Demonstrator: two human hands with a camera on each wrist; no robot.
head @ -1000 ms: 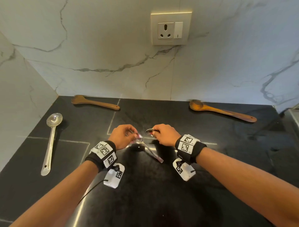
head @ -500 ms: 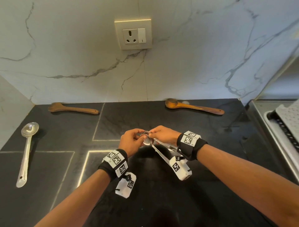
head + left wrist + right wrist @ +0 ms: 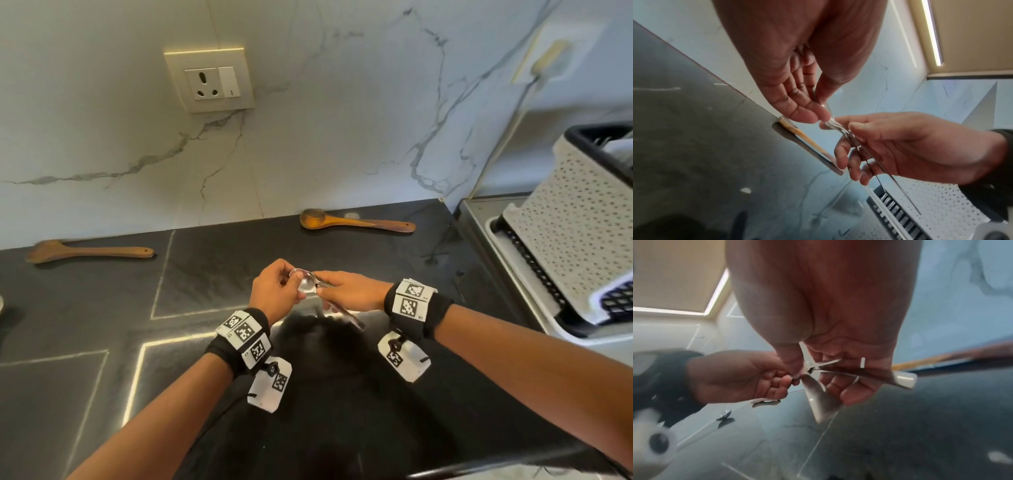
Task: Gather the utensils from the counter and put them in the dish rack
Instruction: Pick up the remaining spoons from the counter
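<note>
Pinching the steel spoons (image 3: 306, 283) together, both hands have joined them into one bundle, dish rack (image 3: 575, 236) newly in view.

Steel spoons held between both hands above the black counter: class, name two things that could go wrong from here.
1. The shiny steel spoons are only pinched at their bowls by the left hand, while their handles fan apart under the right hand; one might slip onto the black stone counter.
2. Two brown wooden spoons lie by the wall and could be forgotten before the white perforated dish rack.
</note>
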